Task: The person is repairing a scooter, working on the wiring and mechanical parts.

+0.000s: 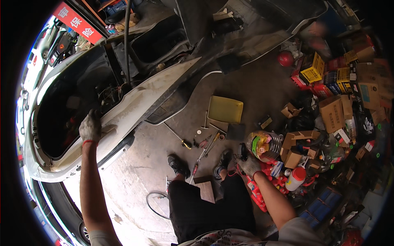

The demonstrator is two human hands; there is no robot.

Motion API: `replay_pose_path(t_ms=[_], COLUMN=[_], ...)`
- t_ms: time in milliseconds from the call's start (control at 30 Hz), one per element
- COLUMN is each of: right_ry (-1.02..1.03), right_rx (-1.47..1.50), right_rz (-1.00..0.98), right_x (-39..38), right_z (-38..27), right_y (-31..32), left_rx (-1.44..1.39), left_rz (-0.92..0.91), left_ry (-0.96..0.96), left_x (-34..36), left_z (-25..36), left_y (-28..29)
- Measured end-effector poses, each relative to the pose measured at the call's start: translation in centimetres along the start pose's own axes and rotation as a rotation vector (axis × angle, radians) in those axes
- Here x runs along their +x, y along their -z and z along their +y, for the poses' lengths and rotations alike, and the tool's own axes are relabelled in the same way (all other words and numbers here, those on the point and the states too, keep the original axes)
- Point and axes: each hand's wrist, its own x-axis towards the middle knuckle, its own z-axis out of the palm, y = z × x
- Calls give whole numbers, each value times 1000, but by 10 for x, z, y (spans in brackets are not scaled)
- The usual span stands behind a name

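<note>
My left hand (90,128), in a grey work glove with darkened fingertips, is at the inner rim (110,119) of a white vehicle body, its fingers bent over the edge of a dark opening (69,110). My right hand (248,166), gloved too, is low on the right beside my knee. Its fingers are closed round a small black rounded object (242,151), whose kind I cannot make out. Just beyond it stands a large clear plastic jug (264,145) with yellow and green items showing. Red packages (256,192) lie below that hand.
Hand tools with a red-handled screwdriver (194,172) lie on the floor between my shoes, near a yellow tray (225,109). Cardboard boxes (331,112), bottles and a white tub with a red lid (295,179) crowd the right. A dark hose (152,201) curls at the left.
</note>
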Motion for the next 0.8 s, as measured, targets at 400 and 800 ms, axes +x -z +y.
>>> replay_pose_path(t_ms=[400,800], right_ry=[238,573], right_rx=[-318,-558], right_rz=[-387,-652], right_x=[186,294], right_z=[-26,-53], right_y=[-142,-236], left_rx=[-18,-273], left_rz=[210,367], left_ry=[-123,-179], left_x=[18,-24], left_z=[-98,-141], left_y=[-48,-155])
